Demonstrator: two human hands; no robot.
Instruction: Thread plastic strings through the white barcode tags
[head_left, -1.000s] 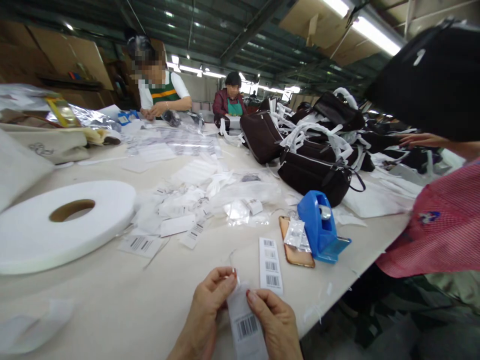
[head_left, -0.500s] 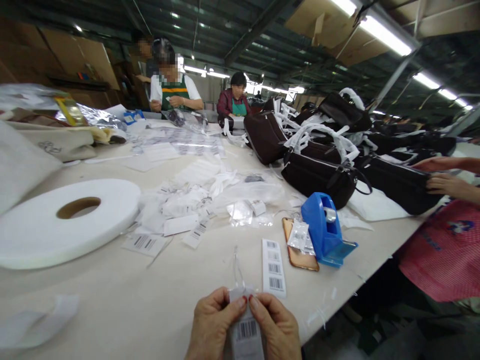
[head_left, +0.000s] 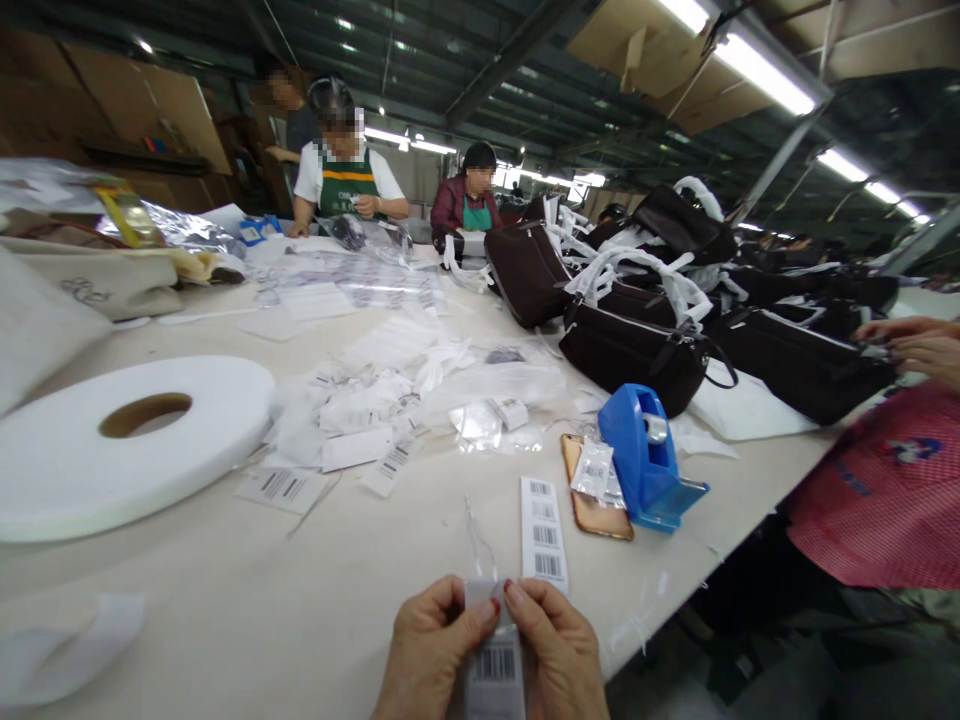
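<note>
The left hand (head_left: pixel 435 640) and right hand (head_left: pixel 559 645) had the tag (head_left: pixel 496 668) pinched between them — fingers narrow, I saw — string (head_left: pixel 478 540) out past the tips! Labels (head_left: pixel 544 530) lay just beyond the right fingers, phone (head_left: pixel 600 512) farther right.

Bright overhead tubes (head_left: pixel 763 74); dim ceiling (head_left: pixel 420 62)

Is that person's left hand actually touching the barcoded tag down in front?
Touching: the head view shows the left hand with its thumb lying across the front of the barcoded tag, above the printed bars.
</note>
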